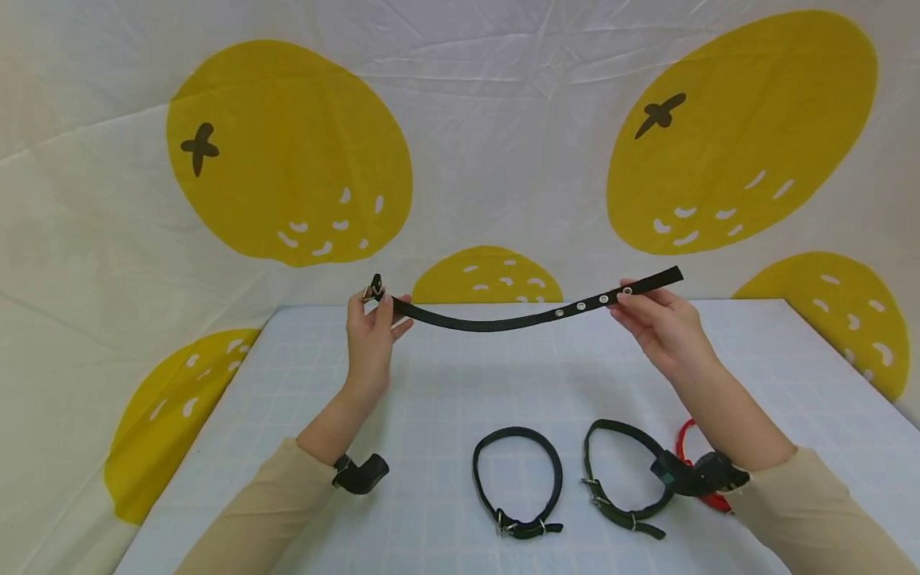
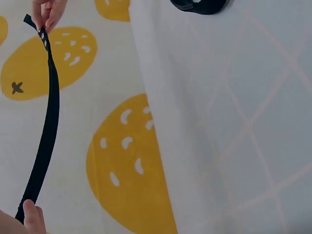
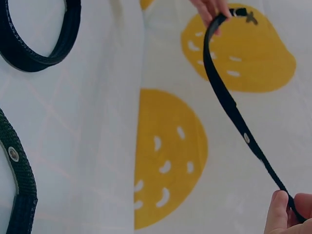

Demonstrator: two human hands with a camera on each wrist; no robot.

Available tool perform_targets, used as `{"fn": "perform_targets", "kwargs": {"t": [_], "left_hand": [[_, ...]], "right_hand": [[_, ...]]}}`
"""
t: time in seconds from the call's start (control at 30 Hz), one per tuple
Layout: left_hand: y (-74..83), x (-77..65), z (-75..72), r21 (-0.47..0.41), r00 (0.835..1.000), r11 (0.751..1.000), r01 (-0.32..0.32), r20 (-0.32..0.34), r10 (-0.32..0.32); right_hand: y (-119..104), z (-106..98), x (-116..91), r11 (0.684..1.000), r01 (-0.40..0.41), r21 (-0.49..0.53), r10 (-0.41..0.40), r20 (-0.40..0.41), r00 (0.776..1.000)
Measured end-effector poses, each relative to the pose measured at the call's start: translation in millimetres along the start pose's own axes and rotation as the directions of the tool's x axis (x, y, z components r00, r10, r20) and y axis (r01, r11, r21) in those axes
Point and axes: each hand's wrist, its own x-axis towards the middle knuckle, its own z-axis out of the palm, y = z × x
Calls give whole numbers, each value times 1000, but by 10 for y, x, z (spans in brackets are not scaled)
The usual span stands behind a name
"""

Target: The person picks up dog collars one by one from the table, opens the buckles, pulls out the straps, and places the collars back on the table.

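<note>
Strap above pale table, yellow-print backdrop

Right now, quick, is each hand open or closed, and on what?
Left hand: closed, holding the black strap near one end.
Right hand: closed, pinching the same strap near its other end, by the eyelets.

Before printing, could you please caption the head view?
Left hand and right hand hold a sagging black strap over a table.

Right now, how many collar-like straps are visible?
4: a black fabric strap between left hand and right hand; on the pale table, a black loop, a dark green loop and a partly hidden red loop. More may be hidden.
</note>
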Motion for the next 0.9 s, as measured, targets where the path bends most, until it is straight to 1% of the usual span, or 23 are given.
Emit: {"fn": "perform_targets", "kwargs": {"t": [0.13,0.27,0.4,0.53,0.6,0.67,0.77,0.87,0.9], "left_hand": [[14,58,34,-23,998,998,59,-18,-59],[20,121,51,-77,988,986,150,-28,-152],[2,194,44,-153,966,956,252,-24,-259],[-41,276,32,-230,936,912,338,-14,-351],[-64,312,31,-257,926,897,361,-16,-377],[-92,348,28,-285,919,884,370,-26,-393],[-148,405,19,-307,911,873,379,-44,-410],[-230,465,12,-326,903,862,389,-49,-426],[-262,483,15,-327,903,861,390,-47,-427]], "right_hand": [[-24,-30,48,999,-18,40,19,-19,1000],[-38,-49,105,999,-23,48,24,-30,999],[-40,-69,177,998,-20,52,21,-29,999],[-33,-103,257,998,-7,59,10,-42,999],[-26,-123,296,999,-2,53,5,-60,998],[-15,-145,337,999,2,40,2,-87,996],[6,-177,401,1000,2,25,2,-125,992],[33,-207,472,1000,-5,8,6,-171,985],[42,-217,498,1000,-9,4,10,-185,983]]}}
